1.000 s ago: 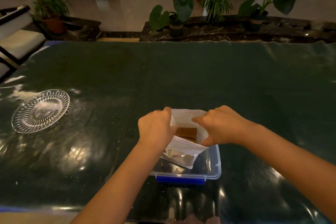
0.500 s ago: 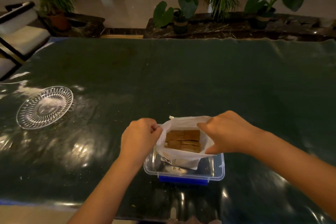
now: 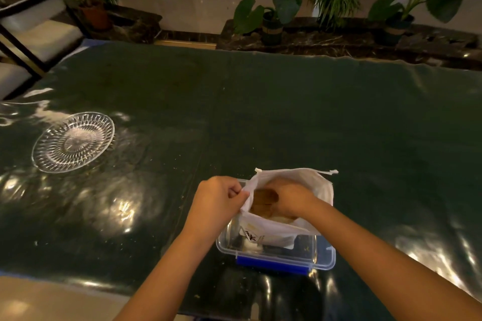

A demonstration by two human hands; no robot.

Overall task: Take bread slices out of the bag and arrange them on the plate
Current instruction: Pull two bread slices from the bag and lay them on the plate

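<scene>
Step 1 in hand, getting bread out. Left hand pinches bag rim, holding mouth open, lower centre of frame. Right hand is inside w/ fingers on bread slices; can't tell if grip is closed. Bag sits in clear container. Plate bare, mid left, well apart. Next prob: lift 1 slice clear w/o snagging rim, carry left

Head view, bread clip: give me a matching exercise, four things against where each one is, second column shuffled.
Things:
1. plate
2. right hand
3. left hand
4. bag

Places:
A. pinching the bag's left edge
B. standing in the clear container
C. bare, far left on the table
D. reaching inside the bag, by the bread slices

Pairs: 1-C, 2-D, 3-A, 4-B
</scene>
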